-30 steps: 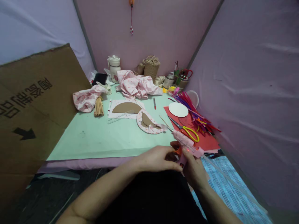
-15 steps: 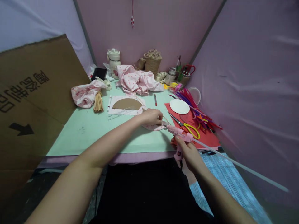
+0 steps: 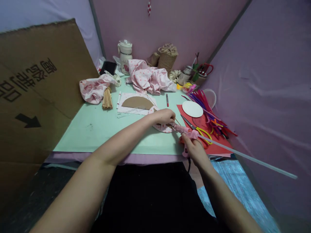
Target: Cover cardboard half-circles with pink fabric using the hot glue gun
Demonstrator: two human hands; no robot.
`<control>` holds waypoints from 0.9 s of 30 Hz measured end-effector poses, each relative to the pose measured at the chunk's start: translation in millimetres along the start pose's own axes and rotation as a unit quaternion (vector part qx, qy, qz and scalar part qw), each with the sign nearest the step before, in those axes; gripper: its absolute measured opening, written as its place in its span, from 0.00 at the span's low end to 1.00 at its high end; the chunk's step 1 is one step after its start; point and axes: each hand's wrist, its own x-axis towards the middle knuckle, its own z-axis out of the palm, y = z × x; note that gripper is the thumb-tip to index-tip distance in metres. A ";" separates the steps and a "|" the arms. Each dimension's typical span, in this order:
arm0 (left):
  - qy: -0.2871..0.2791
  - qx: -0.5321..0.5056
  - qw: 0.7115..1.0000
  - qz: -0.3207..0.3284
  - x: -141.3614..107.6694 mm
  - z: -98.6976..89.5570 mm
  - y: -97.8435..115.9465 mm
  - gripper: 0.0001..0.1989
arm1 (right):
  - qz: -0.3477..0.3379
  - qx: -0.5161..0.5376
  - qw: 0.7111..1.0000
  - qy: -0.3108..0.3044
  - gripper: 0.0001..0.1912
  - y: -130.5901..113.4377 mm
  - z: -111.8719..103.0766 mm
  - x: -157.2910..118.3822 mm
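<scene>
The right hand [image 3: 195, 149] grips the glue gun [image 3: 184, 129]. The left hand [image 3: 166, 116] curls over the dotted cloth piece [image 3: 163, 129], toward the desk [image 3: 102, 137]'s front edge; I can't tell if it pinches. It looks like gluing, so next needs careful fingers.

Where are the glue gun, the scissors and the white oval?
Glue gun [image 3: 185, 130]: head view, on its pink body.
Scissors [image 3: 192, 126]: head view, on the blades.
White oval [image 3: 192, 109]: head view, on its middle.

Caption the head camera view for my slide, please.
Right hand points a pink glue gun at dotted cloth under the left hand.
</scene>
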 end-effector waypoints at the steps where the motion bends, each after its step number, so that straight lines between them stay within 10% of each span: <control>1: 0.001 -0.003 1.000 0.000 -0.4 0.3 -0.2 0.08 | 0.002 -0.003 1.000 -0.001 0.28 -0.5 0.8 1.1; 27: 0.010 -0.005 1.000 -0.003 -4.1 -2.5 3.8 0.08 | 0.009 -0.010 1.000 0.014 0.27 2.0 5.7 4.8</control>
